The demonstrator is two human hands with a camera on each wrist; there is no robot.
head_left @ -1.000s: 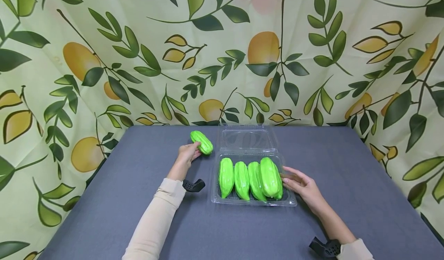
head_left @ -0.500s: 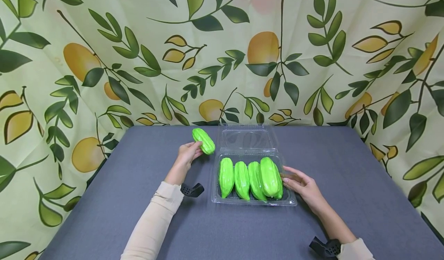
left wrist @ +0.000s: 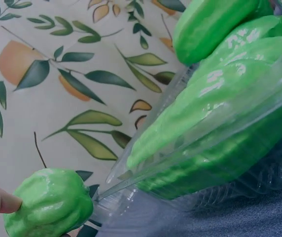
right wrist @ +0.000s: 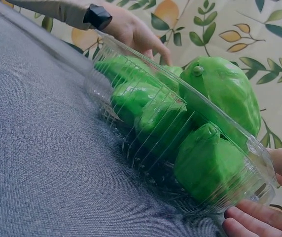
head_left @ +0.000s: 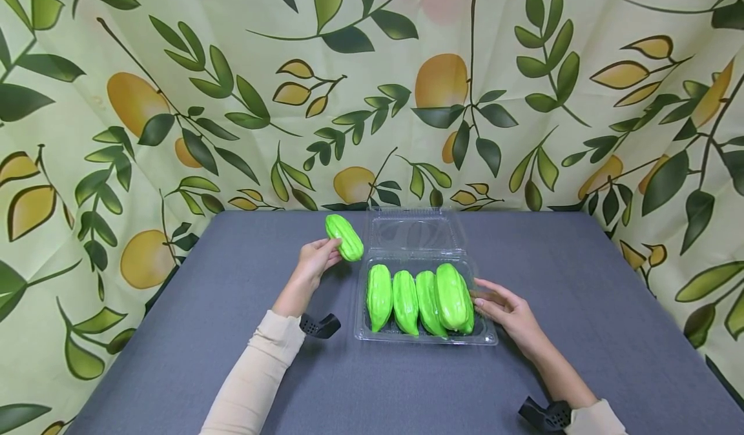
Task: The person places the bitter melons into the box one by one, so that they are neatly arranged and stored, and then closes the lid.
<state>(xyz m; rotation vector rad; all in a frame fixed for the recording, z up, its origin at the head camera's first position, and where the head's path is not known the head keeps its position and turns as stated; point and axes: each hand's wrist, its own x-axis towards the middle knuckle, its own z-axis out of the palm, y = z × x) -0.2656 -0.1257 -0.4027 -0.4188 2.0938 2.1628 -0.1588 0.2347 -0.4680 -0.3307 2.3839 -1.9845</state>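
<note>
My left hand (head_left: 314, 261) pinches a bright green, ridged gourd-like fruit (head_left: 345, 237), thumb on its near side. The fruit is lifted just left of a clear plastic clamshell box (head_left: 363, 332). In the left wrist view the held fruit (left wrist: 50, 202) shows end-on beside the box wall. Several similar green fruits (head_left: 380, 296) lie side by side in the box, one resting higher on the right. Against the box's right end rests my right hand (head_left: 514, 315), its fingers nearly straight; in the right wrist view the fingertips (right wrist: 254, 219) touch the outer wall and thumb and fingers stand apart.
The box's transparent lid (head_left: 415, 232) lies open toward the back. Grey cloth covers the table (head_left: 430, 396). A leaf-and-fruit patterned curtain (head_left: 372, 125) hangs along the back and sides. Each wrist wears a black camera, such as the left one (head_left: 320, 325).
My left hand has raised the green fruit slightly and shifted it a little to the right, toward the box. My right hand and the box have stayed in place.
</note>
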